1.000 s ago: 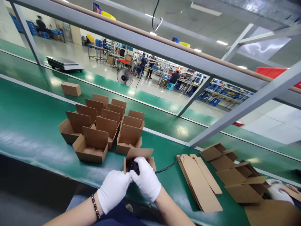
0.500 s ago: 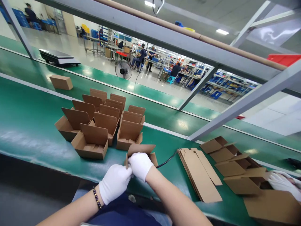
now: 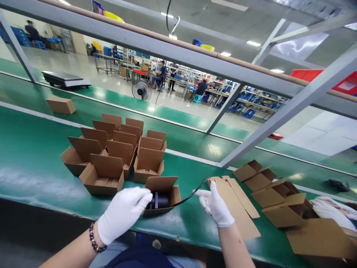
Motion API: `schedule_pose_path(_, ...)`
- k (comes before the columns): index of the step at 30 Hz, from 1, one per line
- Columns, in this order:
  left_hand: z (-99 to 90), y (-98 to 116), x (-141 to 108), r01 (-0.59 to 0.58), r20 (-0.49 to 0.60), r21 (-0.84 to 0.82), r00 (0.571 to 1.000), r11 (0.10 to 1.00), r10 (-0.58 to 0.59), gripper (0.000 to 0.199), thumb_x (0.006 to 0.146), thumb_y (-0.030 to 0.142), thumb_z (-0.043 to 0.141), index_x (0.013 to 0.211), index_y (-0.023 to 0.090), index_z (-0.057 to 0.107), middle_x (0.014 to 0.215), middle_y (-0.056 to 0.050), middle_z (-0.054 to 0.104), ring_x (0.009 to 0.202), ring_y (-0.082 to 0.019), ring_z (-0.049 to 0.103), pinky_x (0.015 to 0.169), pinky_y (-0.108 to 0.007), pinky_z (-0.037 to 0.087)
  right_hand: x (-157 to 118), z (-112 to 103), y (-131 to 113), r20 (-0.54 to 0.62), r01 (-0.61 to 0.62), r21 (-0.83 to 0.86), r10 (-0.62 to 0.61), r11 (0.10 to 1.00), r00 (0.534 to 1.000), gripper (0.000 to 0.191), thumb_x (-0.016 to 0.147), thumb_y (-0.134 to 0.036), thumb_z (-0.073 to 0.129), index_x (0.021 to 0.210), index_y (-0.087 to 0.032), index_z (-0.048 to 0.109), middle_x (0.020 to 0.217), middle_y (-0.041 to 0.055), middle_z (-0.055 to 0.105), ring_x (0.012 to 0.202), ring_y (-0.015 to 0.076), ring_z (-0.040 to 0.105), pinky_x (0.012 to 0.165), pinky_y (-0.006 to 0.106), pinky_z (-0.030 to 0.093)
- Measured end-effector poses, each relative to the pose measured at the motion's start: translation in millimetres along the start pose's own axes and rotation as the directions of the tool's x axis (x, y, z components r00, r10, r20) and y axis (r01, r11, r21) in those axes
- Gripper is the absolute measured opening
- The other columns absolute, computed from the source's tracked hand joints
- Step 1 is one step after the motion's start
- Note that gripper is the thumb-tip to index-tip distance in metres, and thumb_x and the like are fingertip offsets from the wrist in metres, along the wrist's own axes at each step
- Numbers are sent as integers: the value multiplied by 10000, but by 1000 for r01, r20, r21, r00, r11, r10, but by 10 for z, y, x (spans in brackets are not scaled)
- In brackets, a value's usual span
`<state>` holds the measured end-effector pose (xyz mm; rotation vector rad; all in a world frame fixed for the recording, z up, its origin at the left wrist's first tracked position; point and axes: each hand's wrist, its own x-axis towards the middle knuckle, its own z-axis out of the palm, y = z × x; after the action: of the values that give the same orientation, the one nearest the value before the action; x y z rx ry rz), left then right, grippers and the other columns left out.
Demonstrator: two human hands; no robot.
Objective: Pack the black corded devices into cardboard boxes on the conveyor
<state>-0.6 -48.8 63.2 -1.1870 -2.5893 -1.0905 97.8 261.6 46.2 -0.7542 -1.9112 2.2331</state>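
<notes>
An open cardboard box [image 3: 158, 211] stands before me with its lid raised. Inside lies a black cylindrical device [image 3: 161, 200], whose black cable [image 3: 192, 194] runs out over the right side. My left hand [image 3: 124, 212], white-gloved, has its fingers pressed together at the box's left wall, which it partly hides. Apart from the box on the right, my right hand [image 3: 217, 208], also gloved, is open, thumb up and fingers near the cable. Flat cardboard blanks [image 3: 237, 208] lie just behind it, under the cable's far end.
Several open boxes [image 3: 102, 178] stand in rows at left. More boxes [image 3: 284, 208] line the right, beside a co-worker's gloved hands [image 3: 331, 212]. A closed box [image 3: 60, 105] and a scale [image 3: 65, 79] sit farther back. A metal post [image 3: 262, 121] slants up at right.
My right hand has left the box and moved right, opening near the cable. My left hand has shifted left and up. The black device now shows in the box. The view has tilted up.
</notes>
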Motion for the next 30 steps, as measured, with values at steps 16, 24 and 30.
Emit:
schedule_pose_path(16,13,229,516,-40,244,-211,965,977,93,213,888,256,461,830,196,657,837,11,668,780,-125,594,736,-233,440,-436,923,-389,215,426,10,-418,905,883,281,828,-414,592,889,-143,637,538,-27,558,388,59,453,382,173,334)
schedule_pose_path(24,53,235,353,-417,499,488,854,767,147,263,847,158,405,782,175,660,721,-89,616,670,-263,605,590,-373,452,-447,640,-673,-128,427,-200,-456,882,881,314,791,-489,606,853,-181,580,570,-34,564,413,78,487,397,178,357)
schedule_pose_path(30,213,335,364,-501,636,523,768,689,77,252,717,6,422,792,99,644,739,-145,644,641,-316,631,533,-410,471,-440,1224,-624,365,451,-892,-523,42,770,227,892,-267,429,819,-192,630,787,64,683,733,219,652,669,318,480)
